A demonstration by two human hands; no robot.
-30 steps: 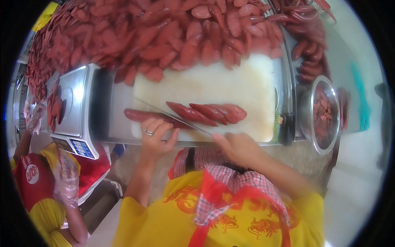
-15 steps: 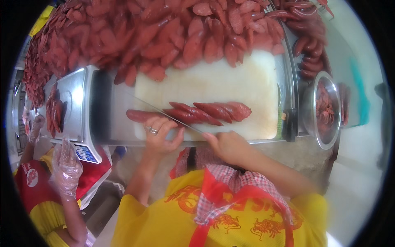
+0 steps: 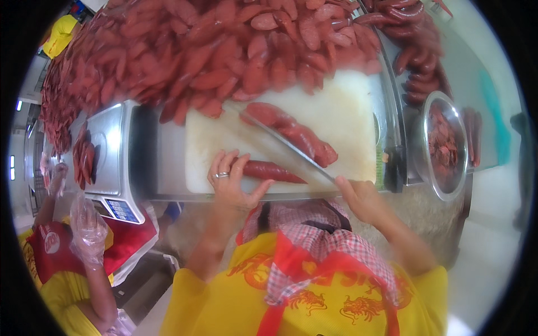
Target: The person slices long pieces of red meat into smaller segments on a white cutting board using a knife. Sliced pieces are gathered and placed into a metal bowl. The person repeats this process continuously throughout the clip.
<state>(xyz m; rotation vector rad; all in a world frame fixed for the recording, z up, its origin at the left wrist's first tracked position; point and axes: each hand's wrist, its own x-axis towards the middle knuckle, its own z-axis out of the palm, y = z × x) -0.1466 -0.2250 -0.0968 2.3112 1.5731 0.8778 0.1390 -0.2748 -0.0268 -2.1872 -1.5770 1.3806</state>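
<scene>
My right hand (image 3: 358, 199) grips the handle of a long knife (image 3: 288, 145). Its blade runs diagonally up and left over a white cutting board (image 3: 350, 106). Along the blade's far side lie several overlapping slices of red sausage (image 3: 294, 131). Nearer to me, my left hand (image 3: 232, 182), with a ring on one finger, has its fingertips over the left end of an uncut sausage piece (image 3: 276, 171). That piece's pointed, cut end faces right, toward the knife. The fingers hide its left part.
A big heap of sausage slices (image 3: 224, 50) covers the far side. Left stands a scale (image 3: 106, 137) with slices on it, beside a co-worker's gloved hand (image 3: 88, 229). Whole sausages (image 3: 423, 67) and a metal bowl (image 3: 445, 193) of pieces lie at the right.
The slices, now parted from the rest of the sausage, have shifted away from me with the knife. My right hand moved right; my left hand went slightly right with the uncut piece.
</scene>
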